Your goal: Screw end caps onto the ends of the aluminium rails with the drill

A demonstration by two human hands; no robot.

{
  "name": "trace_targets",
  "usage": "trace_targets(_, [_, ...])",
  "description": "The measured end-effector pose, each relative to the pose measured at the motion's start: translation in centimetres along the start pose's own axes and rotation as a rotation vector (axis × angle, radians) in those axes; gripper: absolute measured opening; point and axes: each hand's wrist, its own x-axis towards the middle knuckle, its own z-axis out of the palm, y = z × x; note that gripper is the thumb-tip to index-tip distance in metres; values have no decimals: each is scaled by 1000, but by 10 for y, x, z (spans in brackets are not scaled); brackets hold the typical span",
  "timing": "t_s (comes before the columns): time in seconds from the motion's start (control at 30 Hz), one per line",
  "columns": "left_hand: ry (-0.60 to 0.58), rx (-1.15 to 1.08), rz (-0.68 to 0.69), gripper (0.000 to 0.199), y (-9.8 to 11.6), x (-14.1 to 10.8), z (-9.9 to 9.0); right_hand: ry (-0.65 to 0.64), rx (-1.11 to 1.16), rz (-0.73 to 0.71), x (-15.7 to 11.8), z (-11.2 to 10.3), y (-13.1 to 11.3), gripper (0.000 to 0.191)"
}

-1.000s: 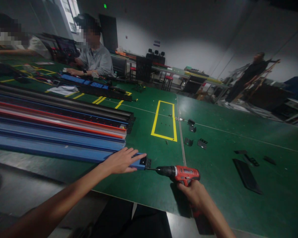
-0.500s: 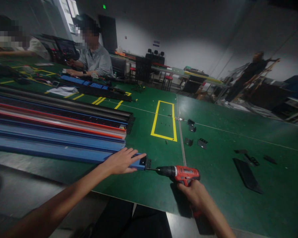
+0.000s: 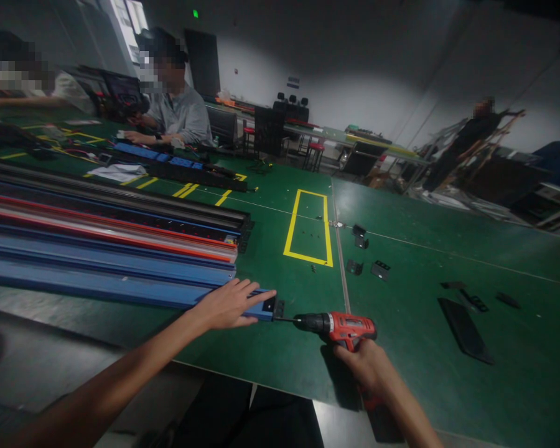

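My right hand [image 3: 371, 367] is wrapped round the handle of a red and black cordless drill [image 3: 352, 325], which points left. Its long thin bit reaches the black bracket [image 3: 279, 308] at the end of the nearest blue metal profile [image 3: 168, 292]. Whether the bit sits in a screw there is too small to tell. Across the top of that profile, close to its end, my left hand [image 3: 228, 303] lies flat with fingers spread. A second blue profile [image 3: 121, 254] and an orange-edged one [image 3: 191, 244] lie alongside, behind it.
Small black brackets [image 3: 380, 269] and a flat black plate [image 3: 465, 330] lie on the green table [image 3: 401, 348] to the right. Yellow tape [image 3: 308, 256] marks a rectangle, with a few tiny parts nearby. A co-worker [image 3: 182, 112] sits at the far left side; another person [image 3: 466, 143] stands far right.
Almost nothing differs. Both hands, the drill and the blue profile stay in nearly the same place.
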Motion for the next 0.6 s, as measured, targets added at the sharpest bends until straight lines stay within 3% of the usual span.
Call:
trace_targets(0.33, [10, -2, -2, 77, -1, 0, 0, 3, 10, -27, 0, 1, 2, 24])
trace_targets(0.43, [108, 9, 31, 76, -3, -3, 0, 15, 11, -37, 0, 1, 2, 23])
trace_targets(0.5, [225, -5, 84, 70, 7, -9, -7, 23, 20, -39, 1, 2, 3, 24])
trace_targets(0.57, [307, -76, 76, 66, 33, -20, -22, 22, 48, -32, 1, 3, 4, 25])
trace_targets(0.6, [293, -124, 38, 65, 51, -30, -32, 20, 70, -27, 1, 4, 4, 25])
